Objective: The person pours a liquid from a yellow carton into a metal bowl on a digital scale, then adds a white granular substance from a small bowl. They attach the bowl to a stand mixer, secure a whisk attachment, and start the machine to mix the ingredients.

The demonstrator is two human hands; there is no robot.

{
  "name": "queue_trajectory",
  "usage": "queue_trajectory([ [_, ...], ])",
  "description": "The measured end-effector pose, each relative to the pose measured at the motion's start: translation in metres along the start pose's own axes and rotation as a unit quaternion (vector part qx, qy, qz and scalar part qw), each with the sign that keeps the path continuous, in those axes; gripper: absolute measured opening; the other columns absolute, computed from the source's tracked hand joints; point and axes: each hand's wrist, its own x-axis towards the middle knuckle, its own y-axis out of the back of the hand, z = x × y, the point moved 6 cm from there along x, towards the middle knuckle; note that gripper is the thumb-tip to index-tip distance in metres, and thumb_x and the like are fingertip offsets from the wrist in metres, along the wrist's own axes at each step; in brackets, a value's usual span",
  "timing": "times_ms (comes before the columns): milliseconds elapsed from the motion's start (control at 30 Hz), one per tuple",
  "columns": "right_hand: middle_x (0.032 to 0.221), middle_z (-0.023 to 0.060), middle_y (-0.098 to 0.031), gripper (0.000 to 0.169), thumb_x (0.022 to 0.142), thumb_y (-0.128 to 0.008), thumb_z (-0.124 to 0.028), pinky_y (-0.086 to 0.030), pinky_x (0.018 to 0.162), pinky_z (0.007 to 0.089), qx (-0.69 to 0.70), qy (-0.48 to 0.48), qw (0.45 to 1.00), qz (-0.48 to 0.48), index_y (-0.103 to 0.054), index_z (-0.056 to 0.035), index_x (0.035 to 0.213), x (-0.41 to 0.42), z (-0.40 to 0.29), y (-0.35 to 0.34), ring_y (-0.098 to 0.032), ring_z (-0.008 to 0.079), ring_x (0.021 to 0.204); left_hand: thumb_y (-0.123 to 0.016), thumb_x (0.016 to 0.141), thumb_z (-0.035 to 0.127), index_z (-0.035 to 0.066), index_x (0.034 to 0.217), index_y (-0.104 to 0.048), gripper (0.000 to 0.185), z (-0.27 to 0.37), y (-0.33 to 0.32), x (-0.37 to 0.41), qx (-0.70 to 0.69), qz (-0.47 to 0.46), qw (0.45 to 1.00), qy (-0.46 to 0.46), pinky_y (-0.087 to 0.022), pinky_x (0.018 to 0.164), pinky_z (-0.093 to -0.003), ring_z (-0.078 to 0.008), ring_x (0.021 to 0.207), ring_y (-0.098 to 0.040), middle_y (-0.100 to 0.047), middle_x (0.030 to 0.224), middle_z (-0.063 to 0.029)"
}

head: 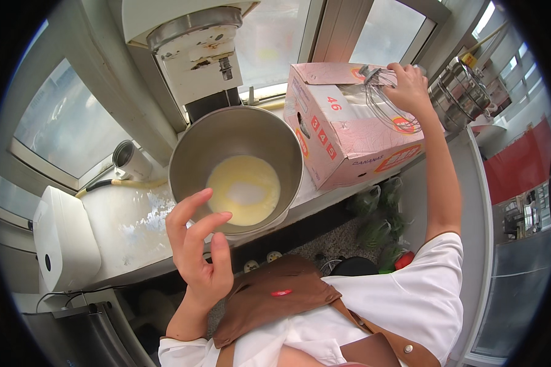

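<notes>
My right hand (pixel 408 89) reaches over the pink cardboard box (pixel 333 165) with its fingers around a balloon-shaped wire whisk (pixel 385 108). The whisk's metal hub points left, and its wires hang above the box's partly open top. My left hand (pixel 202 257) is raised beside the near left rim of a deep steel mixing bowl (pixel 216 128), fingers curved and apart, holding nothing. Pale yellow liquid (pixel 257 215) with a whitish patch in the middle lies in the bowl's bottom. Above the bowl is a stand mixer head (pixel 195 36) with a bare metal shaft (pixel 225 69).
A white lidded container (pixel 66 241) and a grey cup-like vessel (pixel 131 158) stand on the worn white counter (pixel 128 229), near a yellow hose (pixel 133 182). Windows line the back. Steel containers (pixel 461 96) are stacked at right. Bags of greens (pixel 379 225) lie below the counter.
</notes>
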Motion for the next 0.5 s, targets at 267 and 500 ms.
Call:
queue_trajectory([
  [267,0.124,0.0123,-0.053,0.059,0.077,-0.064,-0.018,-0.034,0.105,0.0331,0.684,0.157,0.712,-0.030,-0.046,0.0030,0.129,-0.069,-0.088,0.095,-0.050,0.0198,0.118,-0.052,0.082,0.000,0.001,0.104,-0.060,0.023,-0.012,0.012,0.018,-0.103,-0.048,0.993,0.028,-0.039,0.096,-0.0362,-0.0265,0.114,-0.050,-0.055,0.122,-0.0170],
  [500,0.121,0.0102,-0.051,0.064,0.075,-0.062,-0.014,-0.037,0.099,0.0304,0.798,0.199,0.559,-0.109,-0.040,0.0027,0.132,-0.104,-0.192,0.101,-0.049,0.0159,0.115,-0.059,0.080,0.007,0.002,0.132,-0.043,0.055,-0.013,0.017,0.051,-0.235,-0.068,0.969,0.020,-0.034,0.103,-0.0352,-0.0219,0.123,-0.045,-0.048,0.133,-0.0110],
])
